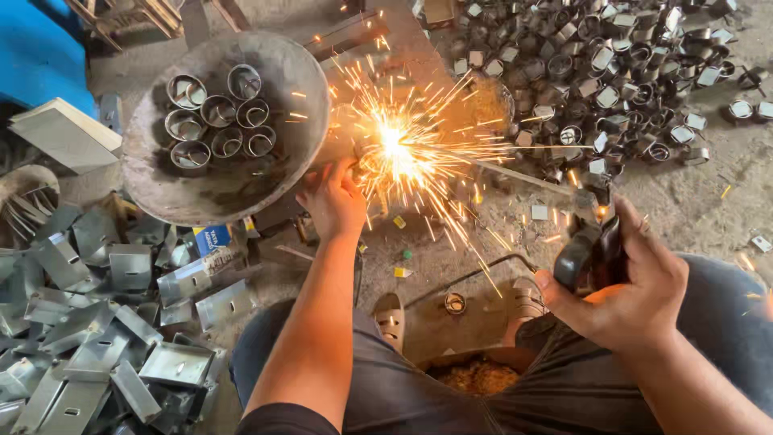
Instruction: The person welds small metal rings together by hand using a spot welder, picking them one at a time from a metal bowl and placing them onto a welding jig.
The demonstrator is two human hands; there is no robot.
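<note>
Head view, person seated low over a concrete floor [700, 201]. Left hand [334, 197] reached forward, fingers curled down and closed on a small metal workpiece [366, 161] at the foot of a bright burst of sparks [398, 145]; the piece itself mostly lost in the glare. Right hand [636, 282] clenched around the dark handle of an electrode holder [584, 254], its thin welding rod [523, 177] running up and left into the sparks.

Just left of the left hand sat a round shallow metal pan [233, 185] holding seven short metal rings [217, 113], standing on end and touching one another in a cluster in the pan's upper half.

Toward the far right of the floor lay a large heap of similar finished rings [612, 72], too many to count. At the near left edge, a pile of flat bent sheet-metal blanks [88, 338], overlapping, also past counting.

Two sandalled feet [390, 318] showed between the knees, one loose ring [455, 303] lying between them. A dark cable [475, 274] curved across the floor near the right foot
</note>
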